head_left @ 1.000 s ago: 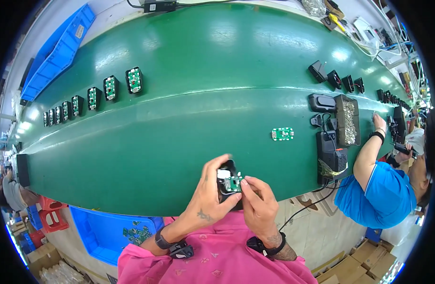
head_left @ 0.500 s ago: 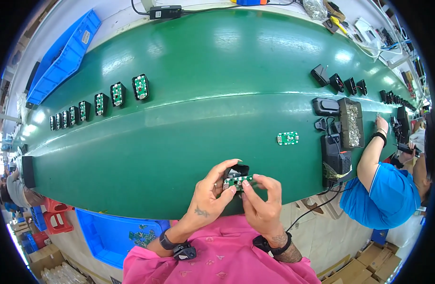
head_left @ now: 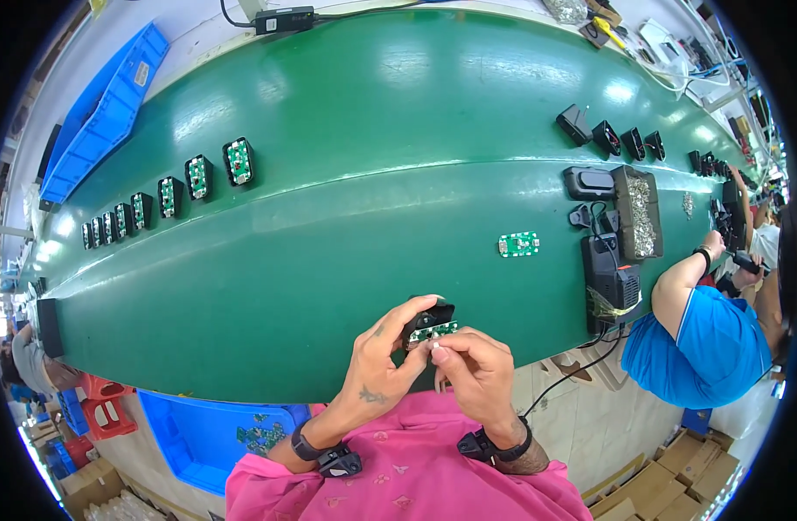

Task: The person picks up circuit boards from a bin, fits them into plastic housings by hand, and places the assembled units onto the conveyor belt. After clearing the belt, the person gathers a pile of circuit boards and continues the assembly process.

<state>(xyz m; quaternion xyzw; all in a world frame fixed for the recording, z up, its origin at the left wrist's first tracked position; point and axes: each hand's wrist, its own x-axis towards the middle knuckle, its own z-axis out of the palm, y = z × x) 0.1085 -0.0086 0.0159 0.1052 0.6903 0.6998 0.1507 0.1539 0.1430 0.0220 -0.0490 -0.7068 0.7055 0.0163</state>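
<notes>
My left hand [head_left: 379, 360] is wrapped around a small black plastic housing [head_left: 427, 315], tilted up above the table's near edge. A green circuit board [head_left: 437, 331] sits against the lower side of that housing, partly covered by my fingers. The fingers of my right hand [head_left: 479, 366] are pinched together at the board's near edge. Whatever lies between those fingertips is too small to make out. Another green circuit board [head_left: 519, 245] lies flat on the table, to the right and beyond my hands.
Across the green table [head_left: 329, 252], black housings with boards [head_left: 199, 177] form a row at left. A tray of small metal parts [head_left: 641, 217] and a black power unit [head_left: 611, 276] stand at right. Beyond them works a person in blue [head_left: 715, 343]. A blue bin [head_left: 181, 434] sits below the edge.
My right fingers have shifted from the board's right end to a pinch near its middle. The board now sits closer against the housing. The view has shifted slightly.
</notes>
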